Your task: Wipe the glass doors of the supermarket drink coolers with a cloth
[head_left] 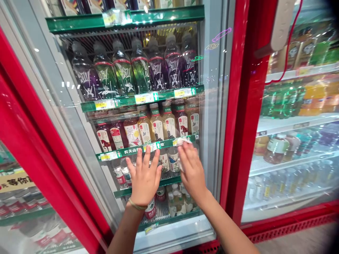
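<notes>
Spread flat with fingers apart, my left hand (145, 178) rests against the glass door (213, 106) of a drinks fridge. A band circles that wrist. My right hand (192, 173) presses a crumpled white tissue or cloth (182, 141) to the same glass; bits of it show past the fingertips and along the hand's left edge, and the rest is hidden under the palm. Behind the glass, a green shelf strip (169, 143) with price tags runs near my fingertips. Tea bottles (157, 123) stand just above it, and white-labelled bottles (173, 160) sit below, partly covered by my hands.
Higher up, several dark and green sports-drink bottles (132, 70) line a shelf. Red door frames (235, 106) border the glass on both sides. At right stands another fridge with drinks (288, 98), a white power strip (283, 26) and a red cord (287, 60).
</notes>
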A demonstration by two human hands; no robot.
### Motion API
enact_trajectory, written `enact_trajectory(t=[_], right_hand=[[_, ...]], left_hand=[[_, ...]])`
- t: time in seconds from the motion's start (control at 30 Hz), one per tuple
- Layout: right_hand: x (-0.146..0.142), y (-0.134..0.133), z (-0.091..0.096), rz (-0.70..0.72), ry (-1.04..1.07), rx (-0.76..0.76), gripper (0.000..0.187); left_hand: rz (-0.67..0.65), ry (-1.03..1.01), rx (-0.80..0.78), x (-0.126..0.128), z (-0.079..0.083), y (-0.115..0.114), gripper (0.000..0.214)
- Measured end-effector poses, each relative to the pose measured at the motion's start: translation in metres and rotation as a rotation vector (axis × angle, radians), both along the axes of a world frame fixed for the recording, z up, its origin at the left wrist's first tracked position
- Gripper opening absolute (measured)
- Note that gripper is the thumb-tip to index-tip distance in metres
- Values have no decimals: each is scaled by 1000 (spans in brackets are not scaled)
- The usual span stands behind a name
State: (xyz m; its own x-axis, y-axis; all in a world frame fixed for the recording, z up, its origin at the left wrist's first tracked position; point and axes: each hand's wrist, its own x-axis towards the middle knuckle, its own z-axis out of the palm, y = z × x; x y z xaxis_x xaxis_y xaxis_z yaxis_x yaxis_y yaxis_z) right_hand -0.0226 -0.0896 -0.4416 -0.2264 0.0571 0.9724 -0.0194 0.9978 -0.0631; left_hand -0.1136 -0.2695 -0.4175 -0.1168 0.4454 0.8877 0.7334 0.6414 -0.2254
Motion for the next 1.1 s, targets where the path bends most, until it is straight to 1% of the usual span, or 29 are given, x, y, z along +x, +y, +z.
enact_trajectory(t=[0.07,0.1,0.17,0.23,0.27,0.3,0.37,0.43,0.47,0.53,0.6,0.63,0.7,0.77,0.8,0.83,0.93,0.97,1.03,1.1], right_hand=[[-1,-4,-5,0,-35,98,88],[-2,-4,-7,-14,-33,115,88],[-3,-5,-8,-49,6,65,89],[-6,-8,-7,-59,48,-38,90],[-7,-11,-6,-47,52,-62,90],[-8,-14,-6,-30,41,-54,90],[-8,-20,-5,0,-2,44,88],[-6,-21,-3,-3,-23,133,86],[-5,-21,0,-15,-16,130,86],[-5,-22,7,-35,11,38,87],[-7,-27,12,-16,17,-38,88],[-9,-31,12,6,6,-24,88],[-12,-37,11,47,-34,95,86],[-12,-40,8,49,-70,209,81],[-11,-40,8,34,-75,222,80],[-11,-39,9,19,-75,205,80],[-13,-41,19,16,-56,93,83],[-15,-43,22,33,-55,84,84],[-19,-50,26,82,-73,149,84],[-21,-55,27,114,-104,273,80]], left_hand=[[2,5,3,-1,-2,0,79],[2,5,3,-2,-3,-1,79],[5,-2,-4,-1,-4,-1,77],[8,-19,-19,0,-5,-3,75],[11,-30,-28,1,-6,-4,73],[11,-41,-34,2,-6,-5,71],[7,-55,-40,4,-7,-7,66],[-4,-62,-38,6,-7,-10,63],[-11,-64,-39,6,-7,-12,62],[-22,-71,-45,7,-6,-16,62],[-31,-77,-50,7,-6,-19,61],[-34,-79,-48,7,-6,-21,61],[-39,-83,-35,6,-9,-25,60],[-36,-88,-23,4,-13,-29,60],[-30,-92,-16,3,-15,-32,60],[-22,-98,-9,2,-17,-34,60],[5,-106,36,-1,-20,-42,59],[12,-107,63,-3,-19,-44,59],[19,-102,120,-6,-17,-48,59],[33,-91,169,-9,-12,-53,58]])
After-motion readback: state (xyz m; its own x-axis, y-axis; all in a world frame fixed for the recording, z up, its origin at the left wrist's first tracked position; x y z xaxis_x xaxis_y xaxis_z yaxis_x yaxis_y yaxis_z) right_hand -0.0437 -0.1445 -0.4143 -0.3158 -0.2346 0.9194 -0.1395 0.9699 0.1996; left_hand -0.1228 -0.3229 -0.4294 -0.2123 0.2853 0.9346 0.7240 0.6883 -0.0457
